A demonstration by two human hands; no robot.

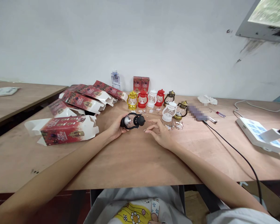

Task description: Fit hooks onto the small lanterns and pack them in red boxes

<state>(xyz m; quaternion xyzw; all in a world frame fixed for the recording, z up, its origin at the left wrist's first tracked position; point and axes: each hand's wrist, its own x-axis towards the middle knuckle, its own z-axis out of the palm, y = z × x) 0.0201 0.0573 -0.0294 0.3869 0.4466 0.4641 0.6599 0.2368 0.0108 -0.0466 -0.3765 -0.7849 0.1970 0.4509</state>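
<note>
A small black lantern [133, 121] with a clear globe lies tilted on its side in my left hand [118, 128], which is closed around its base end. Its capped top points toward my right hand [161, 133]. The right thumb and forefinger are bent close together just beyond the lantern's top, and whatever they pinch is too small to make out. Behind my hands stand several more lanterns: a gold one [132, 101], a red one [142, 99], a white one [169, 112] and a bronze one [180, 110]. Small bent wire pieces [178, 125] lie in front of them.
Unfolded red printed boxes [63, 130] are piled on the left. Two upright red boxes [141, 84] and a water bottle [115, 80] stand by the wall. To the right are a blurred-out phone-like item [196, 112], a screwdriver [220, 114], crumpled tissue [207, 99] and a power strip [259, 133].
</note>
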